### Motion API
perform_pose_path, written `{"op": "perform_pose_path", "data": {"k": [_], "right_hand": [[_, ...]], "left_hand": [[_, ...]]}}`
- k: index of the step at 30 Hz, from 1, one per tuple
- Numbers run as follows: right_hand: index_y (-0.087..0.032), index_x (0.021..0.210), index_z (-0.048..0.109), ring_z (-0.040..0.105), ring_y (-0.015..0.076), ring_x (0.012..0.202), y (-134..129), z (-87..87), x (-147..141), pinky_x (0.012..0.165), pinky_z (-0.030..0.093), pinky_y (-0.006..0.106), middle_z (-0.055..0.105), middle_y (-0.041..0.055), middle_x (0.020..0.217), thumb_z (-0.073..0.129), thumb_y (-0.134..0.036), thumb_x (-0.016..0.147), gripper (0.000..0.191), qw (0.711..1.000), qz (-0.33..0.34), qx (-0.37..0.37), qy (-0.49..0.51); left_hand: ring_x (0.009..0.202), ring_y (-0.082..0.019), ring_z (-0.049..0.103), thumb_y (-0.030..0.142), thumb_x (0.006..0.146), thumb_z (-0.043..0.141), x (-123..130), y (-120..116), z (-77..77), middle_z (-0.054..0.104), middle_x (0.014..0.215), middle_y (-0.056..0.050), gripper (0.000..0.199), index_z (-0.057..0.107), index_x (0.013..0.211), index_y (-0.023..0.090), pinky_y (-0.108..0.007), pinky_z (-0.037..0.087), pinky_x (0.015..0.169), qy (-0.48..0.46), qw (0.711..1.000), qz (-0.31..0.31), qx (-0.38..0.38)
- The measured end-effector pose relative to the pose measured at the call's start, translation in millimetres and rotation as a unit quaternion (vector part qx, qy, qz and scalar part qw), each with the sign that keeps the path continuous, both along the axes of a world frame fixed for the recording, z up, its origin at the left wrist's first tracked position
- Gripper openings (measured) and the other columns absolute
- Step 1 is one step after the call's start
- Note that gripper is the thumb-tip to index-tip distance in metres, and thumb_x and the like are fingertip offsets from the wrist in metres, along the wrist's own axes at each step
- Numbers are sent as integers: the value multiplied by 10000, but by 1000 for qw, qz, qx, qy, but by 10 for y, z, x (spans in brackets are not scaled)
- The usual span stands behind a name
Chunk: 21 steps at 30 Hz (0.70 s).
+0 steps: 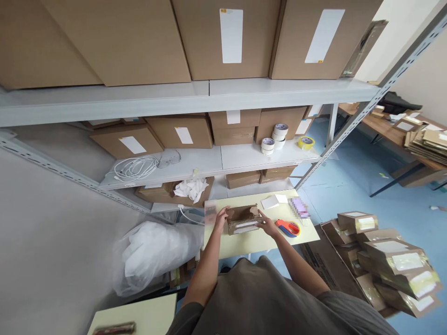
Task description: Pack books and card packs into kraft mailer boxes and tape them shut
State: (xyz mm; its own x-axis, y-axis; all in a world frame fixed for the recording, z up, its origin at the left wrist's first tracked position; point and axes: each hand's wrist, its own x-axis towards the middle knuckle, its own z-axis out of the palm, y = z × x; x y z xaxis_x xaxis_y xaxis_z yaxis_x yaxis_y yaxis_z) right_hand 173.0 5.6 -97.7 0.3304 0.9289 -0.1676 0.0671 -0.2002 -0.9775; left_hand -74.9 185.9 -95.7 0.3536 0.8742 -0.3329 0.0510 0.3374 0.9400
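Note:
A small open cardboard box (244,227) sits over the pale yellow table (230,249), its flaps raised and a white label on its near side. My left hand (221,218) grips the box's left end. At the right end, my right hand (267,224) holds the corner between thumb and fingers. Just right of that hand lies an orange and blue tape dispenser (287,228) with yellow tape. White papers (274,201) and a purple item (299,207), blurred by pixels, lie farther back.
Metal shelving (188,103) holding cartons rises beyond the table; tape rolls (267,146) and a coiled white cable (136,167) rest on its middle shelf. A bulky plastic bag (157,251) stands at left. Taped boxes (405,260) are piled at right, below a wooden desk (387,132).

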Motion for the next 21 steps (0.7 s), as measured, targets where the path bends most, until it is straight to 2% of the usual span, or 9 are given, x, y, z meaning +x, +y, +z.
{"op": "perform_pose_path", "data": {"k": [2, 5, 10, 12, 15, 18, 21], "right_hand": [[-221, 1201, 773, 686, 317, 1115, -33, -19, -49, 1005, 544, 464, 794, 91, 1158, 859, -554, 678, 626, 1000, -19, 4, 21], [-200, 1093, 780, 682, 320, 1077, -91, -61, -130, 977, 539, 453, 798, 100, 1079, 837, -610, 713, 562, 998, -39, 1, 40], [-197, 1001, 739, 689, 333, 1017, -161, -164, -231, 912, 546, 446, 787, 121, 1053, 820, -715, 708, 600, 995, -91, -22, 44], [-206, 986, 719, 693, 332, 992, -175, -192, -264, 908, 546, 455, 782, 119, 1025, 829, -747, 684, 630, 992, -108, -7, 62], [-222, 966, 698, 695, 315, 976, -199, -194, -318, 912, 545, 443, 777, 100, 990, 838, -765, 668, 635, 991, -108, 7, 80], [-223, 951, 684, 692, 295, 985, -238, -169, -388, 904, 543, 407, 770, 83, 979, 835, -765, 674, 628, 993, -105, -11, 60], [-210, 944, 668, 689, 288, 965, -284, -164, -478, 854, 545, 379, 765, 77, 966, 839, -767, 659, 648, 990, -130, -42, 32]], "left_hand": [[1270, -304, 639, 373, 828, 612, -84, -21, 18, 699, 1398, -133, 472, 741, 1234, 168, -359, 502, 1016, -9, 1000, -29, -6], [1350, -322, 573, 514, 889, 610, -159, -92, -3, 659, 1426, -151, 441, 747, 1133, 173, -376, 435, 1102, -11, 997, -69, 32], [1459, -327, 465, 651, 798, 766, -182, -218, -136, 642, 1394, -137, 537, 734, 1116, 219, -395, 291, 1232, 4, 989, -110, 104], [1474, -313, 450, 668, 829, 734, -196, -245, -201, 629, 1417, -132, 532, 734, 1135, 232, -400, 271, 1250, -2, 988, -112, 110], [1466, -304, 474, 624, 898, 647, -235, -273, -298, 607, 1474, -127, 479, 732, 1168, 238, -424, 304, 1246, -38, 989, -109, 89], [1412, -304, 535, 487, 817, 748, -273, -305, -398, 621, 1465, -112, 401, 738, 1139, 248, -413, 370, 1203, -41, 990, -111, 83], [1236, -282, 639, 343, 740, 784, -299, -336, -501, 698, 1301, -108, 355, 726, 1075, 242, -411, 444, 1115, -17, 992, -98, 84]]}}
